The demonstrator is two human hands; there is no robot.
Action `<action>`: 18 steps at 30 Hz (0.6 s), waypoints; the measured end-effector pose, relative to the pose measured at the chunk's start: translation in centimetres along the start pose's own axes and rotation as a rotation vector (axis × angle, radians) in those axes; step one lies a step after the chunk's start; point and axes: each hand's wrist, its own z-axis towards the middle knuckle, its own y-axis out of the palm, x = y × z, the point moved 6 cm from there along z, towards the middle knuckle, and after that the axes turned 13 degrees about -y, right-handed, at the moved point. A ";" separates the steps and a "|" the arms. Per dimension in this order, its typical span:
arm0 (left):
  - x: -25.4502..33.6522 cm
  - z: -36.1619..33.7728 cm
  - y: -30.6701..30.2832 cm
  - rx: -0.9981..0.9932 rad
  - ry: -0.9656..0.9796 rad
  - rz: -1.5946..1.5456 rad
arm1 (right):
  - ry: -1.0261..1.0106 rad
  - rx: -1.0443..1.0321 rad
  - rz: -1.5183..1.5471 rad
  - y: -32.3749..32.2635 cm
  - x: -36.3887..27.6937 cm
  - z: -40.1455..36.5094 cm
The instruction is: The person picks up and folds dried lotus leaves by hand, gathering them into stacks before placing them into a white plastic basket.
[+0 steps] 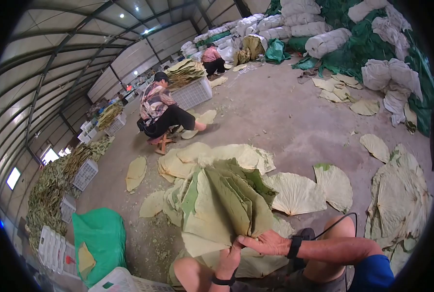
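Note:
A thick bundle of dried lotus leaves (226,199), folded and fanned upward, stands between my knees. My left hand (228,260) is closed round its narrow lower end. Beside it, my right hand (267,242) grips the same end, with the thumb pointing toward the left hand. Some fingers are hidden behind the leaves. Both wrists wear dark bands. Flat pale leaves lie on the floor around the bundle, among them a half-round leaf (296,193) and one with a green edge (333,187).
A leaf pile (399,194) lies at right. At left are a green sack (98,243), a white crate (124,282) and a long leaf heap (51,194). One person (161,107) sits ahead on a low stool; another (213,59) crouches farther back. White bales (328,43) are stacked behind.

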 end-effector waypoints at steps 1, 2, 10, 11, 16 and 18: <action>0.0 0.0 0.1 0.048 0.045 0.053 | 0.039 0.011 -0.021 0.0 0.3 -0.1; -0.1 0.0 -0.1 0.098 0.092 0.105 | 0.078 0.021 -0.043 0.0 0.5 -0.2; 5.5 -0.2 3.4 0.063 0.491 0.595 | 0.069 0.089 0.021 -0.5 4.1 -1.1; 5.1 -0.2 3.4 0.048 0.445 0.534 | 0.094 0.083 0.026 -0.5 5.0 -1.4; 5.9 -1.0 3.6 0.074 0.458 0.608 | 0.071 -0.059 -0.080 0.2 17.9 -2.2; 6.2 -1.3 3.7 0.063 0.442 0.624 | -0.098 -0.311 -0.762 1.4 20.6 -1.9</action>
